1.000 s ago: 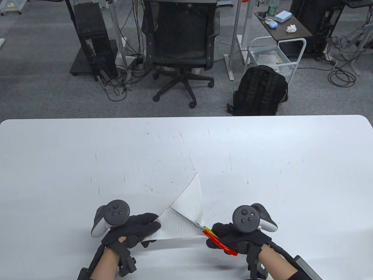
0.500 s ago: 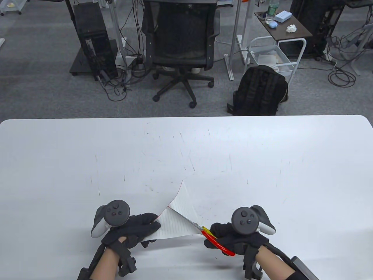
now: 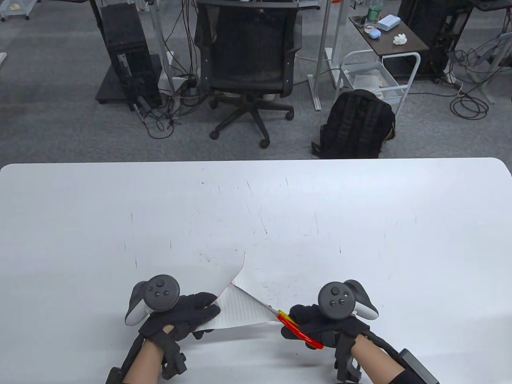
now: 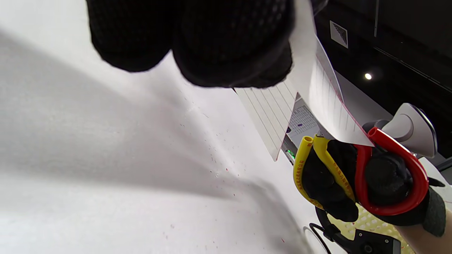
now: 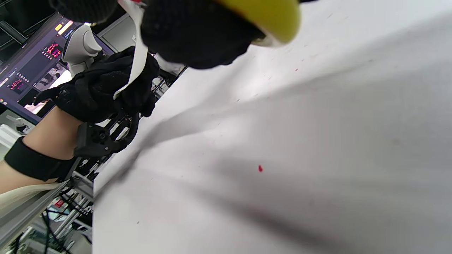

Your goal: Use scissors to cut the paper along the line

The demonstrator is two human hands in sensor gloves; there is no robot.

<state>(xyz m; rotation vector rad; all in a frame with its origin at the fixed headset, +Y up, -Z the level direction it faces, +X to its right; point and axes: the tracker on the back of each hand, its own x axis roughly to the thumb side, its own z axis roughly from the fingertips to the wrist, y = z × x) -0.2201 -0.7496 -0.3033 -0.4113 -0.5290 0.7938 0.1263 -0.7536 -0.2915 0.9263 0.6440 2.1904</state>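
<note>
A lined white paper (image 3: pixel 240 310) with a red line is held above the table near the front edge. My left hand (image 3: pixel 188 316) grips its left edge; the paper also shows in the left wrist view (image 4: pixel 317 95). My right hand (image 3: pixel 316 324) holds red and yellow scissors (image 3: pixel 294 326) by the handles, fingers through the loops (image 4: pixel 388 180). The blades (image 3: pixel 256 302) lie across the paper, tips at the red line near my left hand. The far flap of paper (image 3: pixel 239 272) curls up and leftward.
The white table (image 3: pixel 360 224) is scuffed with small dark marks. Beyond its far edge stand an office chair (image 3: pixel 250 60), a computer tower (image 3: pixel 128 52), a black backpack (image 3: pixel 356 124) and a small cart (image 3: pixel 380 76).
The far flap of the paper has folded over from the right toward the left and now looks much narrower. Both hands and the scissors stay almost in place.
</note>
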